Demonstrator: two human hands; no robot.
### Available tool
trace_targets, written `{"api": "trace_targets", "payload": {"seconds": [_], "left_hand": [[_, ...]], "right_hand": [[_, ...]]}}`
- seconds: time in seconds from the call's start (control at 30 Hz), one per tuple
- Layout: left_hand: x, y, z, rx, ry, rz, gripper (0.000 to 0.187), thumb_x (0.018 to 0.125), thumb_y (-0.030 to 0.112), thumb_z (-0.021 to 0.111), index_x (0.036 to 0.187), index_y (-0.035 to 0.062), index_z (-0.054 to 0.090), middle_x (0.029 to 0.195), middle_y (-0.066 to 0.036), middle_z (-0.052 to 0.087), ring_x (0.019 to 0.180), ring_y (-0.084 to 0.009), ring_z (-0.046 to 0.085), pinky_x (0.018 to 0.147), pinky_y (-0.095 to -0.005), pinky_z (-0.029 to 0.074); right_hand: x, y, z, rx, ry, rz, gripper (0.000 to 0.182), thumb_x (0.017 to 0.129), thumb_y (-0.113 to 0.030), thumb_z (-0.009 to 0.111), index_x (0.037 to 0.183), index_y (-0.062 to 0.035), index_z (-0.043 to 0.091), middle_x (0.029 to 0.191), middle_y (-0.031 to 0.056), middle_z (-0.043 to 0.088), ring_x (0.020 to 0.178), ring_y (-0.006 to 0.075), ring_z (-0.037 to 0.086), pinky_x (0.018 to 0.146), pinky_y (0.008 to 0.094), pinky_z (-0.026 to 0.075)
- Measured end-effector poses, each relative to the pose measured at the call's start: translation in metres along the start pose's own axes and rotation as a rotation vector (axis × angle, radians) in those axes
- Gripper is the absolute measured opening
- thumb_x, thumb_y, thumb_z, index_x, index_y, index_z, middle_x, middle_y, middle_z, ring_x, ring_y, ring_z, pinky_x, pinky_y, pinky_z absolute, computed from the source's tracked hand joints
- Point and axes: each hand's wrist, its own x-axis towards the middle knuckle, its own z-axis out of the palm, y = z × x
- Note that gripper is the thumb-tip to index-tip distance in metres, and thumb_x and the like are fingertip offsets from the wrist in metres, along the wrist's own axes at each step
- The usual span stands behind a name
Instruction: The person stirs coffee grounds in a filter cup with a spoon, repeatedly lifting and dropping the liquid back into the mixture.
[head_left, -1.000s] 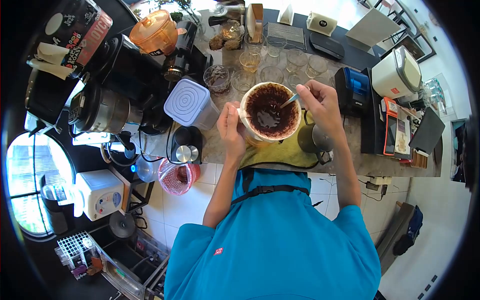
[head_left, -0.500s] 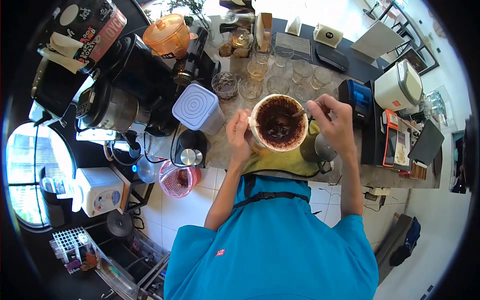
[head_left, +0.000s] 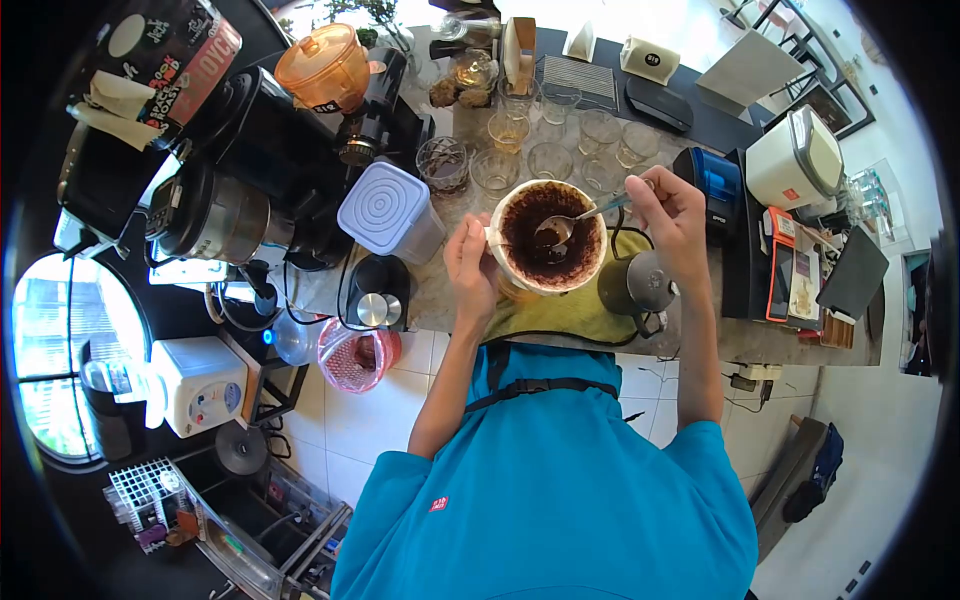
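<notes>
In the head view, my left hand (head_left: 469, 274) is closed at the left side of a white coffee dripper (head_left: 497, 262), fingers by its handle. Dark wet coffee grounds (head_left: 530, 262) coat the inside wall and lie at the bottom. My right hand (head_left: 672, 222) pinches the handle of a metal spoon (head_left: 561, 228), whose bowl hangs within the dripper over the grounds. A grey kettle (head_left: 638, 283) stands below my right hand, on a yellow-green cloth (head_left: 540, 322). What supports the dripper is mostly hidden beneath it.
Several clear glasses (head_left: 549, 161) stand just beyond the dripper. A lidded plastic container (head_left: 385, 208) and a grinder (head_left: 225, 215) are on the left. A blue-black device (head_left: 712, 196) and a white bin (head_left: 797, 158) are on the right. A pink basket (head_left: 385, 352) is below the counter.
The spoon has come up out of the grounds, and its bowl now shows. My right hand has shifted slightly up and right; my left hand stays at the dripper.
</notes>
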Motion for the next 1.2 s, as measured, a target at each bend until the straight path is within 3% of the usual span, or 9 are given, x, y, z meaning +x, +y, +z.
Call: {"api": "trace_targets", "payload": {"seconds": [0.17, 0.33, 0.4, 0.43, 0.57, 0.8, 0.87, 1.0, 1.2], "left_hand": [[0.001, 0.002, 0.004, -0.008, 0.004, -0.001, 0.025, 0.102, 0.021, 0.046, 0.081, 0.0084, 0.047, 0.081, 0.003, 0.044, 0.073, -0.0037, 0.04, 0.064, -0.0206, 0.034], [-0.002, -0.002, -0.001, 0.036, 0.015, -0.008, 0.026, 0.101, 0.023, 0.047, 0.08, 0.0094, 0.046, 0.08, 0.004, 0.043, 0.07, -0.0023, 0.037, 0.06, -0.0197, 0.029], [-0.006, -0.004, -0.006, 0.033, 0.015, -0.024, 0.025, 0.101, 0.023, 0.046, 0.081, 0.0084, 0.046, 0.082, 0.002, 0.045, 0.075, -0.0052, 0.041, 0.067, -0.0219, 0.033], [-0.006, -0.004, -0.007, 0.033, 0.007, -0.035, 0.024, 0.101, 0.022, 0.046, 0.082, 0.0075, 0.045, 0.083, -0.001, 0.047, 0.08, -0.0081, 0.045, 0.074, -0.024, 0.038], [-0.008, 0.001, -0.004, 0.04, 0.045, -0.025, 0.024, 0.101, 0.023, 0.046, 0.082, 0.0075, 0.045, 0.084, -0.001, 0.047, 0.08, -0.0081, 0.045, 0.074, -0.0242, 0.038], [-0.004, 0.006, -0.001, 0.021, 0.001, -0.012, 0.025, 0.101, 0.023, 0.045, 0.082, 0.0079, 0.044, 0.084, -0.001, 0.046, 0.079, -0.008, 0.045, 0.072, -0.0239, 0.039], [-0.004, 0.007, 0.0, 0.03, 0.0, -0.009, 0.025, 0.101, 0.023, 0.045, 0.082, 0.0079, 0.044, 0.084, -0.001, 0.046, 0.079, -0.0079, 0.045, 0.072, -0.0238, 0.039], [-0.004, 0.007, -0.001, 0.032, -0.002, -0.013, 0.025, 0.101, 0.024, 0.044, 0.082, 0.0078, 0.044, 0.084, -0.001, 0.047, 0.078, -0.0081, 0.045, 0.071, -0.024, 0.039], [-0.004, 0.003, -0.003, 0.02, -0.007, -0.014, 0.026, 0.102, 0.025, 0.045, 0.082, 0.0076, 0.044, 0.084, -0.002, 0.049, 0.079, -0.0085, 0.046, 0.072, -0.0242, 0.04]], "right_hand": [[-0.003, -0.017, 0.002, -0.438, -0.021, -0.252, 0.022, 0.089, -0.017, 0.068, 0.078, 0.0008, 0.063, 0.056, 0.0054, 0.048, 0.051, 0.0109, 0.038, 0.05, 0.0277, 0.033], [-0.003, 0.004, 0.011, -0.553, -0.125, -0.314, 0.023, 0.09, -0.018, 0.067, 0.077, 0.0001, 0.062, 0.055, 0.0041, 0.047, 0.051, 0.01, 0.04, 0.049, 0.0274, 0.032], [-0.004, 0.014, 0.013, -0.296, -0.09, -0.001, 0.026, 0.092, -0.018, 0.065, 0.073, -0.0009, 0.06, 0.055, -0.0006, 0.047, 0.052, 0.0059, 0.039, 0.049, 0.0257, 0.03], [-0.002, 0.021, 0.011, -0.296, -0.098, -0.001, 0.026, 0.092, -0.018, 0.065, 0.073, -0.0009, 0.06, 0.055, -0.0006, 0.047, 0.052, 0.0059, 0.039, 0.049, 0.0257, 0.03], [-0.001, 0.025, 0.006, -0.057, -0.075, 0.111, 0.027, 0.094, -0.017, 0.063, 0.073, -0.0017, 0.058, 0.058, -0.0051, 0.045, 0.054, 0.0017, 0.038, 0.048, 0.0231, 0.026], [-0.003, -0.013, 0.0, -0.115, -0.082, 0.001, 0.021, 0.094, -0.014, 0.063, 0.079, 0.0007, 0.06, 0.062, -0.0031, 0.048, 0.057, 0.0029, 0.042, 0.051, 0.0212, 0.032], [-0.002, -0.019, 0.004, -0.407, -0.113, -0.221, 0.02, 0.093, -0.013, 0.064, 0.081, 0.0025, 0.062, 0.062, -0.0008, 0.05, 0.058, 0.0036, 0.045, 0.051, 0.0227, 0.033], [-0.003, -0.008, 0.01, -0.551, -0.15, -0.301, 0.02, 0.092, -0.014, 0.065, 0.082, 0.0032, 0.062, 0.061, 0.0011, 0.051, 0.059, 0.0041, 0.047, 0.052, 0.0238, 0.035], [0.0, 0.026, 0.003, -0.083, -0.088, 0.105, 0.027, 0.095, -0.019, 0.061, 0.075, -0.0012, 0.059, 0.058, -0.0027, 0.048, 0.054, 0.0038, 0.039, 0.05, 0.0238, 0.029]]}}
